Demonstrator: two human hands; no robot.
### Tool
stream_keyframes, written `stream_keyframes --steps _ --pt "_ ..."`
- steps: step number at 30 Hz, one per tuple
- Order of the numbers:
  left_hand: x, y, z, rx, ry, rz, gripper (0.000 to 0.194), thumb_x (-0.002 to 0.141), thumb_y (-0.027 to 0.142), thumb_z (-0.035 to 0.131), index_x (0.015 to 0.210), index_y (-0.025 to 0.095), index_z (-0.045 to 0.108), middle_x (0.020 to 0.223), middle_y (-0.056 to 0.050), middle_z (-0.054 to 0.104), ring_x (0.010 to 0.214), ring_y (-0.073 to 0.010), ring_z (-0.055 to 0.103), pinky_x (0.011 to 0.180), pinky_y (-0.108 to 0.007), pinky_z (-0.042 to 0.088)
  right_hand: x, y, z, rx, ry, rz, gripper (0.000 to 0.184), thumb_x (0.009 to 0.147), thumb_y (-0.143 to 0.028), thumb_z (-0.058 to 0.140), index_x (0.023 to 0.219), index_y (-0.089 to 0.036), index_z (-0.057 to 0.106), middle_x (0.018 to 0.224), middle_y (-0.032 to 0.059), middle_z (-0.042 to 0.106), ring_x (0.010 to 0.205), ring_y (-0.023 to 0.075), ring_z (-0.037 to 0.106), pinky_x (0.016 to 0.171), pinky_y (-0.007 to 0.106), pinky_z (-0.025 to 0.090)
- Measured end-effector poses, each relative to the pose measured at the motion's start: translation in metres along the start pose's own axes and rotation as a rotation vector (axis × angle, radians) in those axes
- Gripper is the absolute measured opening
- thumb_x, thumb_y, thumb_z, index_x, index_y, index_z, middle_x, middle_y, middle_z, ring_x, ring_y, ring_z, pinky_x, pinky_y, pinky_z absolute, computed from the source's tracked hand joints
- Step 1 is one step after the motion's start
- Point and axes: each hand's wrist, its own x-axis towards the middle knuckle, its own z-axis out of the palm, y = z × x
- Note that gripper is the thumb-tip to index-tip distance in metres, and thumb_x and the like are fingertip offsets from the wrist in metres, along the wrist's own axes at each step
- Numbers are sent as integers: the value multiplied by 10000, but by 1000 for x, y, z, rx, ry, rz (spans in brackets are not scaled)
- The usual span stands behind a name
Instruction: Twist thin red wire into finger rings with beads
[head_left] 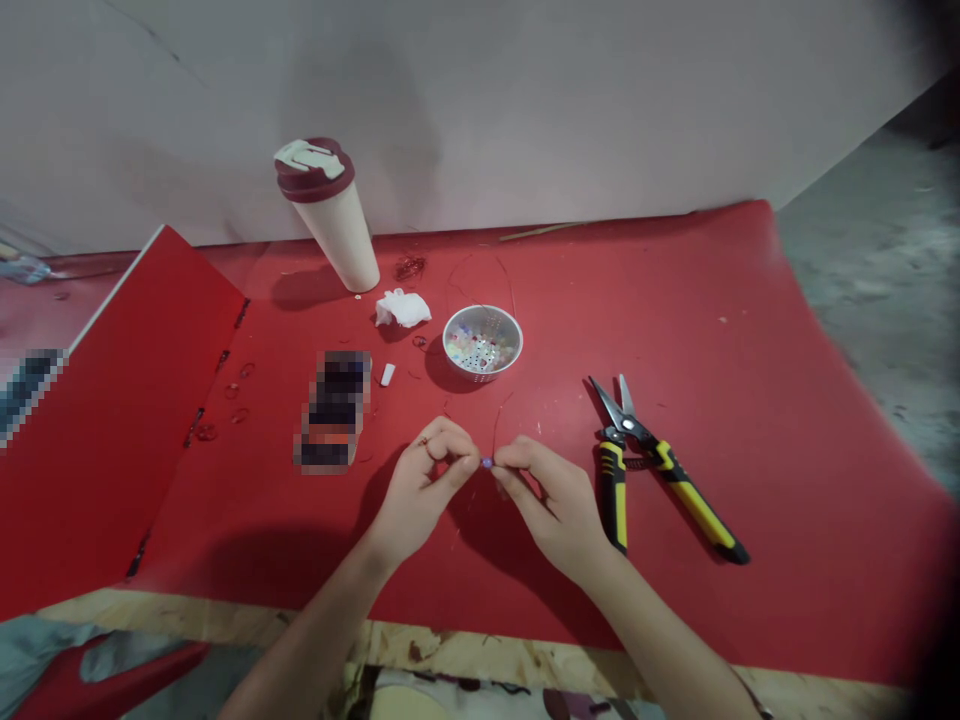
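Observation:
A small blue-purple bead (pixel 487 463) sits between the fingertips of my two hands, above the red tabletop. My left hand (pixel 431 480) is closed in a pinch just left of the bead, with a ring on one finger. My right hand (pixel 551 500) pinches close against the bead's other side. From the right fingertips a thin reddish wire (pixel 496 425) rises toward the back; its hold inside the fingers is hidden. Beyond the hands stands a small perforated metal bowl (pixel 481 375) with many pale and coloured beads in it.
Yellow-and-black snips (pixel 690 495) lie with blades apart beside my right hand. To the left are a blurred-out phone-like object (pixel 334 410), a white crumpled tissue (pixel 403 308), a tumbler (pixel 337 235), tangled wire (pixel 410 267), several wire rings (pixel 232 391) and a raised red board (pixel 120 420).

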Motion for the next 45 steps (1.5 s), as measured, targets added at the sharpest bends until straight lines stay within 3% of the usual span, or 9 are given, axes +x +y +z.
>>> stream_keyframes --steps 11,19,23,30,38,45 --pt "0 0 3 -96 -88 -67 239 922 301 415 712 189 437 752 4 411 729 -130 409 720 -272 351 -3 -1 5 108 -24 130 138 884 -187 460 755 -211 502 619 -35 511 538 104 476 525 214 390" --pt "-2 -2 11 -27 15 -27 263 940 308 368 709 194 425 753 4 414 713 -129 415 696 -274 357 -2 -1 10 197 -17 190 127 893 -203 453 774 -212 496 626 -33 511 549 103 486 529 208 406" --pt "-3 -3 13 40 60 -20 253 935 288 388 704 194 434 755 4 428 723 -128 438 699 -269 358 -3 0 10 164 -13 135 38 854 -200 515 823 -213 497 697 -17 544 616 112 522 588 219 441" --pt "-3 -4 12 25 83 -26 244 926 279 409 701 192 440 763 5 435 731 -128 446 711 -266 360 -2 -4 11 70 -20 82 109 789 -128 507 815 -220 455 670 -29 511 581 110 505 569 225 453" --pt "-1 -5 11 -210 6 -140 254 900 329 451 691 185 458 732 2 416 697 -135 437 691 -272 380 -3 -3 17 -4 49 116 292 694 -293 694 786 -229 424 614 -58 505 505 103 484 485 217 427" --pt "-2 -6 12 -278 19 -136 217 873 299 507 693 181 492 742 6 430 703 -129 425 705 -270 360 -7 -4 24 -161 178 87 357 670 -409 719 760 -232 422 608 -62 492 477 102 493 450 212 406"
